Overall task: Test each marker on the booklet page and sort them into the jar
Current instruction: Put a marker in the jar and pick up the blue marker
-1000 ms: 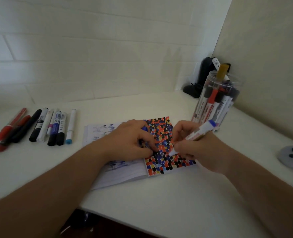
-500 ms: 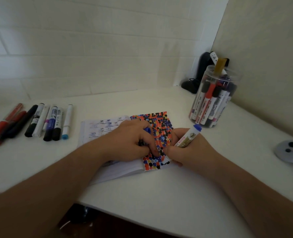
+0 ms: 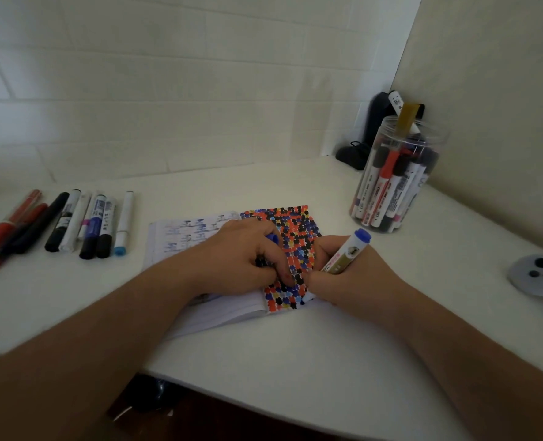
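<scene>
While the right hand (image 3: 356,275) gripped a marker (image 3: 343,256) on the booklet (image 3: 219,313), mid-frame, w/ left hand (image 3: 238,259) pinching its cap (image 3: 272,238), approx. ten markers (image 3: 72,224) waited left; jar (image 3: 394,173) mostly full.

No text is proving readable. Print is showing on the marker (image 3: 346,253) at centre right, on the markers in the jar (image 3: 391,183) at upper right, and on the markers (image 3: 100,218) at left, all too blurred to read.
</scene>
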`<state>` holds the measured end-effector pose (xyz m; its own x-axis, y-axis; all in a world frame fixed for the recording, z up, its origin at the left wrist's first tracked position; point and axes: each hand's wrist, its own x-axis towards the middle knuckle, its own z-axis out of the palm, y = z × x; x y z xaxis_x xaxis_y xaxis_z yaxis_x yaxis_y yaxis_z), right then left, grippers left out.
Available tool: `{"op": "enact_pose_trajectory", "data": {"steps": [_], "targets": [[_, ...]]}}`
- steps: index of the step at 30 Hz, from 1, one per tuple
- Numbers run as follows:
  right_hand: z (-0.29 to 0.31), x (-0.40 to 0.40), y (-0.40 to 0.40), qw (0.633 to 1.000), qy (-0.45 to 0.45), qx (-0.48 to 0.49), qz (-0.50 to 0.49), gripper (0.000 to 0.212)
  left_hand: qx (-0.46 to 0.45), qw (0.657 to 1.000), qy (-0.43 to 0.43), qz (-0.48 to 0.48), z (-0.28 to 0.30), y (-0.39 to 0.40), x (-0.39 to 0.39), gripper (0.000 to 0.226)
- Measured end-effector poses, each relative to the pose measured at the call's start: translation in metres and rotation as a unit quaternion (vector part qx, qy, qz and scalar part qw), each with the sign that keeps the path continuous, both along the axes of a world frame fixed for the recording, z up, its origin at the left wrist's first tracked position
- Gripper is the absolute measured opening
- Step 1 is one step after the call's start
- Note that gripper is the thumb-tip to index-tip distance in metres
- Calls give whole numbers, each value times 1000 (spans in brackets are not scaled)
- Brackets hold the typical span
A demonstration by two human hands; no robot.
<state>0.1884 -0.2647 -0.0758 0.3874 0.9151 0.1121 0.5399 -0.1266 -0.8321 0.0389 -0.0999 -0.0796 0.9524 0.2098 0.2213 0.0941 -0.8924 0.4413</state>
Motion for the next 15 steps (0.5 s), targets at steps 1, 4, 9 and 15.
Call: {"op": "enact_pose_trajectory", "data": {"steps": [1, 4, 9, 15], "targets": [[0, 0, 0, 1000, 5, 0, -1, 32, 0, 1000, 2, 0, 0, 0, 0, 28], [1, 3, -1, 1000, 24, 2, -1, 33, -1, 1000, 4, 0, 0, 1, 0, 27], [-1, 0, 1, 1000, -5, -2, 9, 30, -1, 1000, 5, 1, 0, 1, 0, 28], [-2, 1, 1, 1000, 5, 7, 8, 29, 2, 1000, 9, 0, 0, 1, 0, 28]]}}
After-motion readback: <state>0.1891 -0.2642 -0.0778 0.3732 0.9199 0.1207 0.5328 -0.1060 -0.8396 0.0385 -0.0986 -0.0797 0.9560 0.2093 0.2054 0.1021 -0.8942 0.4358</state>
